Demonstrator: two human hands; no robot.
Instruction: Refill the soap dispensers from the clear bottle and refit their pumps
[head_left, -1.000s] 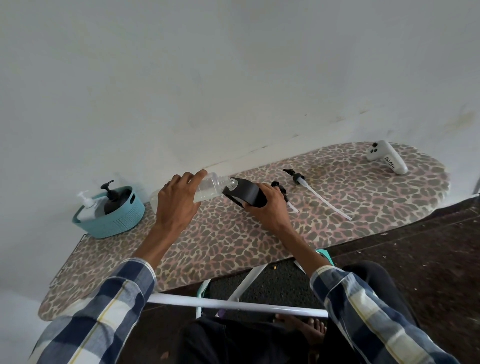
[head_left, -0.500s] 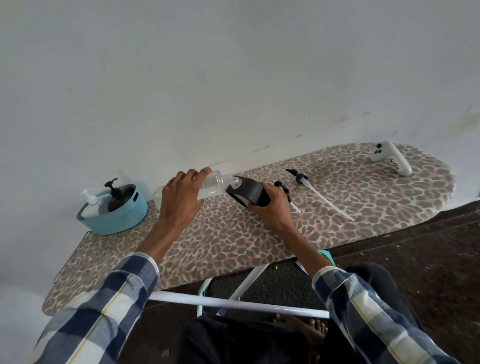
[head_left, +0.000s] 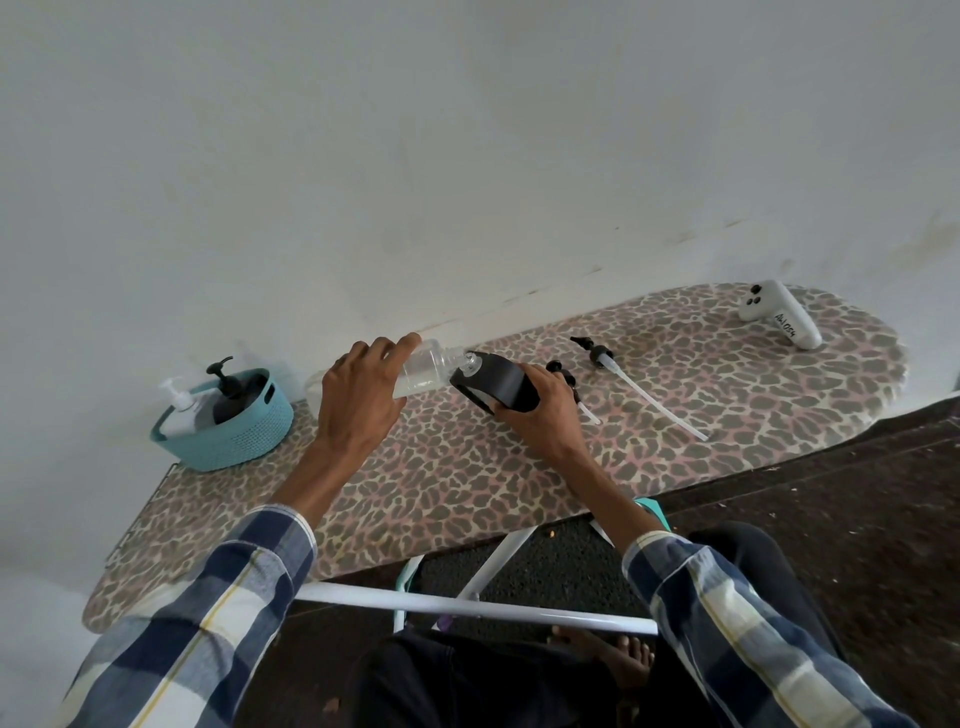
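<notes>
- the left hand (head_left: 358, 400) grips the clear bottle (head_left: 423, 370), its fingers (head_left: 387, 349) curled over the top of the body, and tips it nearly level with the neck pointing right.
- the bottle's mouth meets the open top of a black dispenser (head_left: 496, 387), neck to neck, above the board (head_left: 467, 467).
- the right hand (head_left: 540, 415) holds the black dispenser from below and behind, fingers wrapped round its lower body; the dispenser leans left toward the bottle.
- the board, with a leopard-print cover, runs along a white wall (head_left: 467, 156); both arms reach over it in plaid sleeves (head_left: 208, 623).
- a black pump (head_left: 563, 376) lies on the board just behind the right hand, partly hidden by the fingers, its clear tube (head_left: 589, 413) poking out to the right.
- a second pump (head_left: 597, 354) lies a little farther right, apart from the first, its long white tube (head_left: 660, 405) stretching toward the near edge.
- a teal basket (head_left: 244, 436) sits at the left end of the board, near the wall, holding a white dispenser (head_left: 179, 410) and another black dispenser (head_left: 231, 395), both with pumps on.
- a white controller (head_left: 784, 319) lies at the far right end, well apart from the rest.
- white frame legs (head_left: 467, 605) show below the board's near edge.
</notes>
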